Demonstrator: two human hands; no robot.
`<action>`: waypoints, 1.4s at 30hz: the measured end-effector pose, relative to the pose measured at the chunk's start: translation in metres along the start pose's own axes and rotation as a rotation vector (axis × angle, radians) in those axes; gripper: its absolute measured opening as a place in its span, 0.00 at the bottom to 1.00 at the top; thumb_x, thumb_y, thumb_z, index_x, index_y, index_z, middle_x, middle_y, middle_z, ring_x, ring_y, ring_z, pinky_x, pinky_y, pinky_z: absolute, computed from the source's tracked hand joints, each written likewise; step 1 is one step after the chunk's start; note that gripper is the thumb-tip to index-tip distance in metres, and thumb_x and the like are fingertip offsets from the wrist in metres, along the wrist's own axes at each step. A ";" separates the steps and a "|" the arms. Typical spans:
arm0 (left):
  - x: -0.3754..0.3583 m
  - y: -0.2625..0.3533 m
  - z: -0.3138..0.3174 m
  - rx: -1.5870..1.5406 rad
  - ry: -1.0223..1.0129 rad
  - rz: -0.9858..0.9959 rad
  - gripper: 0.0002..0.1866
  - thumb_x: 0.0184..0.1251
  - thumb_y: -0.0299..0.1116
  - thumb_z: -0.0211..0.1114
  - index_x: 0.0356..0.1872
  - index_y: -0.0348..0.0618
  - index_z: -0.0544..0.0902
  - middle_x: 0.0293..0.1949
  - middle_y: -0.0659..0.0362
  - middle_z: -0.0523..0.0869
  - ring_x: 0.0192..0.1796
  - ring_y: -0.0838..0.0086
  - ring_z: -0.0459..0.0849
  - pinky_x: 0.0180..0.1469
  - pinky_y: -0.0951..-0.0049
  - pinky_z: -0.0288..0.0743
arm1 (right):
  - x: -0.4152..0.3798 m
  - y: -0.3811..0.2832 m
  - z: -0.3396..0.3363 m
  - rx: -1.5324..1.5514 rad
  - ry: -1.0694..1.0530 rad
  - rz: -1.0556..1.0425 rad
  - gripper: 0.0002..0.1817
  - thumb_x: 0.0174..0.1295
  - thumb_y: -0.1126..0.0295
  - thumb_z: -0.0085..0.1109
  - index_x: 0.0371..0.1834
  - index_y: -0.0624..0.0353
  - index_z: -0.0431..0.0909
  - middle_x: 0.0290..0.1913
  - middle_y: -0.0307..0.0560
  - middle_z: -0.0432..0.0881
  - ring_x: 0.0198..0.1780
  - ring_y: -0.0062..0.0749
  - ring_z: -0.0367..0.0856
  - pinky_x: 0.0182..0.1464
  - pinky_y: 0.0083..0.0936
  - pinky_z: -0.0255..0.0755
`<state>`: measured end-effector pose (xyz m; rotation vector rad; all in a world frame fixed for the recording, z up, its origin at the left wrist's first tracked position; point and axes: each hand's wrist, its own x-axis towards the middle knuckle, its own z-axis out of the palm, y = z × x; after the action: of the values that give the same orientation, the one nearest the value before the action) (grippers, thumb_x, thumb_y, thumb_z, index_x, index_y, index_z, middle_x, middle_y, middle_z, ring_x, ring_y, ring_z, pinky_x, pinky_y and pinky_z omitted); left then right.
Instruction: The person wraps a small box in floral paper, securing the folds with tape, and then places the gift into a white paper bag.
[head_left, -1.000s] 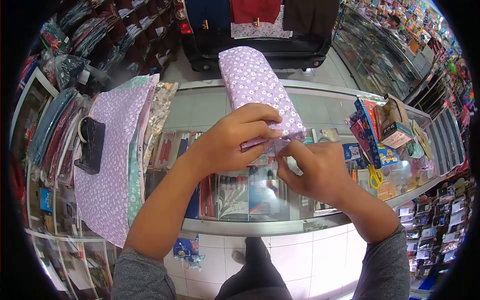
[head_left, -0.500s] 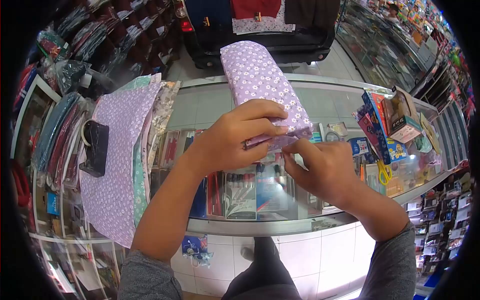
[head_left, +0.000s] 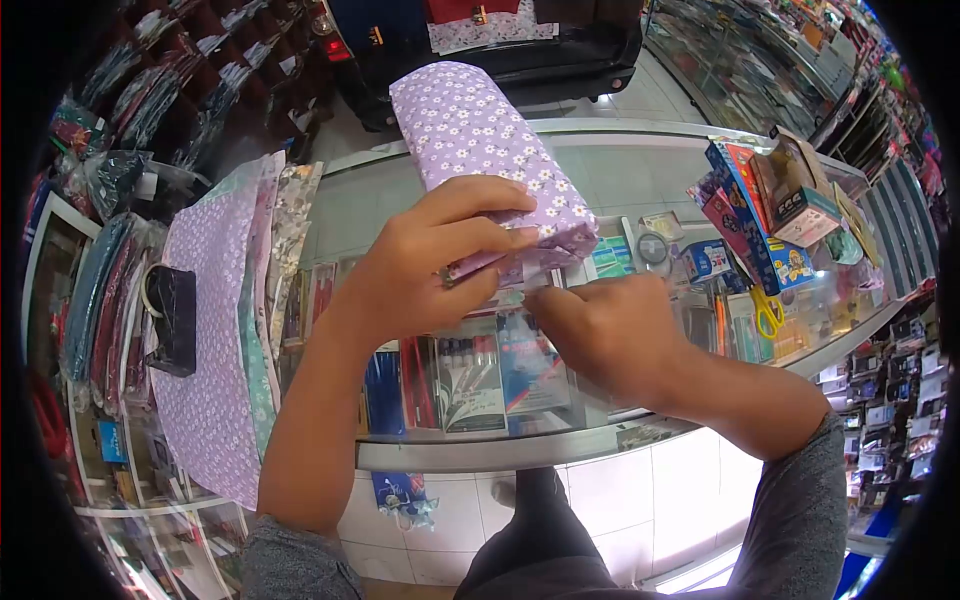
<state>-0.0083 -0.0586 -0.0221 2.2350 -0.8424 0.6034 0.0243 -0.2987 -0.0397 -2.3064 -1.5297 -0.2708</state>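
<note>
A long box (head_left: 490, 135) wrapped in purple flowered paper lies across the glass counter, its near end toward me. My left hand (head_left: 430, 255) grips the left side of that near end, fingers over the top and along the folded paper. Just right of it, my right hand (head_left: 615, 330) is closed in a pinch at the end fold. A small, pale, shiny strip shows near its fingertips, but what the fingers hold is hidden. Further left, a black tape dispenser (head_left: 175, 320) rests on flat sheets of purple flowered wrapping paper (head_left: 215, 420).
Under the counter's glass (head_left: 360, 210) lie pens and packets. Yellow-handled scissors (head_left: 768, 315) and several boxes (head_left: 790, 215) are at the right. Plastic-wrapped clothes (head_left: 95, 310) are stacked at far left. Beyond the counter stands a black vehicle (head_left: 490, 65).
The view has shifted, so the counter appears further left. My right hand has drawn slightly down from the box's end fold. My left hand keeps its grip.
</note>
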 end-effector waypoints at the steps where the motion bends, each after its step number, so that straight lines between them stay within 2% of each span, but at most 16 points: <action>1: 0.000 0.001 0.000 -0.004 0.001 0.000 0.17 0.51 0.15 0.70 0.44 0.35 0.90 0.57 0.48 0.88 0.63 0.54 0.86 0.65 0.60 0.80 | 0.001 -0.003 -0.001 -0.001 -0.002 0.003 0.09 0.56 0.70 0.66 0.40 0.58 0.83 0.22 0.47 0.83 0.27 0.44 0.89 0.28 0.41 0.78; 3: 0.001 0.002 0.000 0.007 -0.001 0.010 0.16 0.51 0.15 0.70 0.44 0.35 0.89 0.57 0.48 0.88 0.63 0.54 0.86 0.65 0.60 0.80 | 0.005 -0.009 -0.010 0.126 -0.043 0.198 0.08 0.56 0.67 0.66 0.32 0.61 0.85 0.21 0.51 0.84 0.27 0.44 0.89 0.29 0.41 0.79; 4: 0.001 0.001 0.000 0.004 0.003 0.011 0.16 0.51 0.15 0.70 0.44 0.35 0.89 0.57 0.48 0.88 0.63 0.54 0.86 0.65 0.60 0.80 | 0.008 -0.010 -0.017 0.122 -0.045 0.199 0.08 0.56 0.67 0.66 0.32 0.61 0.85 0.21 0.51 0.84 0.27 0.44 0.89 0.29 0.41 0.79; 6: 0.000 0.000 0.000 -0.002 0.003 0.005 0.15 0.52 0.15 0.70 0.43 0.35 0.89 0.57 0.48 0.88 0.63 0.54 0.86 0.65 0.59 0.80 | 0.015 -0.009 -0.030 0.600 -0.239 0.616 0.13 0.56 0.63 0.65 0.25 0.64 0.86 0.21 0.57 0.84 0.24 0.43 0.87 0.31 0.41 0.78; 7: 0.000 0.000 0.000 -0.005 0.003 0.006 0.15 0.52 0.15 0.70 0.43 0.35 0.89 0.57 0.48 0.88 0.63 0.54 0.86 0.65 0.59 0.80 | 0.017 -0.007 -0.030 0.672 -0.196 0.712 0.15 0.54 0.61 0.65 0.25 0.65 0.87 0.20 0.56 0.84 0.20 0.36 0.83 0.28 0.35 0.76; 8: 0.000 0.000 0.000 -0.006 0.001 0.003 0.15 0.52 0.15 0.71 0.43 0.35 0.88 0.57 0.48 0.88 0.63 0.54 0.86 0.65 0.59 0.80 | 0.018 -0.005 -0.031 0.672 -0.195 0.714 0.15 0.54 0.61 0.65 0.25 0.65 0.87 0.20 0.56 0.84 0.20 0.36 0.83 0.28 0.35 0.76; 10: 0.000 0.000 -0.001 -0.005 -0.002 0.001 0.15 0.53 0.15 0.71 0.43 0.35 0.88 0.57 0.48 0.88 0.63 0.54 0.86 0.65 0.59 0.80 | 0.021 0.000 -0.032 0.967 -0.269 0.883 0.16 0.57 0.60 0.66 0.26 0.64 0.86 0.17 0.50 0.81 0.15 0.30 0.78 0.21 0.30 0.70; 11: 0.000 0.000 -0.001 0.004 0.000 0.005 0.15 0.53 0.15 0.71 0.43 0.35 0.88 0.57 0.48 0.88 0.63 0.54 0.86 0.65 0.59 0.80 | 0.022 0.002 -0.034 0.967 -0.269 0.881 0.16 0.57 0.60 0.66 0.26 0.64 0.86 0.17 0.50 0.81 0.15 0.30 0.78 0.21 0.30 0.70; 14: 0.000 0.002 -0.001 0.014 0.003 0.002 0.14 0.53 0.15 0.71 0.43 0.35 0.89 0.57 0.48 0.88 0.63 0.54 0.86 0.64 0.59 0.80 | 0.022 0.005 -0.040 1.403 -0.337 0.903 0.20 0.68 0.60 0.56 0.50 0.66 0.87 0.14 0.42 0.72 0.13 0.22 0.70 0.16 0.22 0.56; 15: 0.001 0.002 -0.001 0.012 0.003 -0.004 0.14 0.53 0.15 0.71 0.42 0.35 0.89 0.57 0.48 0.88 0.63 0.53 0.86 0.64 0.59 0.80 | 0.024 0.001 -0.040 1.393 -0.312 0.940 0.18 0.71 0.59 0.60 0.48 0.65 0.87 0.14 0.41 0.72 0.13 0.21 0.69 0.16 0.21 0.54; 19: 0.000 0.002 -0.001 -0.001 0.018 0.000 0.14 0.53 0.15 0.71 0.42 0.34 0.89 0.57 0.48 0.87 0.62 0.54 0.86 0.64 0.60 0.80 | 0.024 -0.001 -0.030 1.389 -0.252 0.945 0.15 0.73 0.61 0.65 0.44 0.64 0.87 0.14 0.39 0.73 0.12 0.20 0.68 0.16 0.21 0.54; 21: 0.000 0.002 -0.002 0.000 0.010 0.000 0.14 0.53 0.15 0.71 0.43 0.34 0.89 0.57 0.48 0.87 0.62 0.54 0.86 0.64 0.60 0.80 | 0.023 0.002 -0.026 1.461 -0.175 0.957 0.15 0.70 0.63 0.71 0.36 0.66 0.84 0.14 0.38 0.72 0.11 0.20 0.67 0.14 0.22 0.59; 25: -0.001 0.000 -0.003 0.000 0.006 0.005 0.14 0.53 0.15 0.70 0.43 0.35 0.89 0.57 0.48 0.87 0.62 0.54 0.86 0.63 0.61 0.80 | 0.022 0.002 -0.022 1.489 -0.221 0.975 0.13 0.71 0.65 0.70 0.37 0.66 0.84 0.14 0.37 0.73 0.11 0.18 0.67 0.14 0.22 0.58; 33: -0.002 -0.002 -0.004 -0.032 -0.001 -0.023 0.15 0.53 0.15 0.69 0.44 0.35 0.88 0.58 0.48 0.87 0.62 0.54 0.86 0.63 0.62 0.81 | 0.019 -0.004 -0.022 1.438 -0.187 0.959 0.14 0.71 0.64 0.71 0.41 0.67 0.89 0.15 0.38 0.75 0.12 0.18 0.67 0.15 0.21 0.59; 39: -0.003 -0.002 -0.004 -0.041 0.001 -0.043 0.16 0.53 0.15 0.70 0.44 0.35 0.88 0.58 0.48 0.87 0.63 0.54 0.85 0.64 0.61 0.80 | 0.015 -0.009 -0.015 1.405 -0.125 0.945 0.15 0.71 0.63 0.71 0.47 0.67 0.91 0.15 0.37 0.76 0.12 0.16 0.66 0.15 0.21 0.58; 42: -0.003 -0.001 -0.005 -0.050 -0.003 -0.057 0.16 0.52 0.16 0.70 0.44 0.35 0.88 0.58 0.49 0.87 0.63 0.54 0.85 0.65 0.60 0.79 | 0.015 -0.012 -0.015 1.385 -0.107 0.941 0.16 0.71 0.62 0.72 0.46 0.68 0.90 0.15 0.37 0.76 0.12 0.16 0.66 0.15 0.21 0.57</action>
<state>-0.0105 -0.0537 -0.0208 2.2071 -0.7841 0.5471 0.0197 -0.2878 -0.0182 -1.5210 -0.2023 0.8727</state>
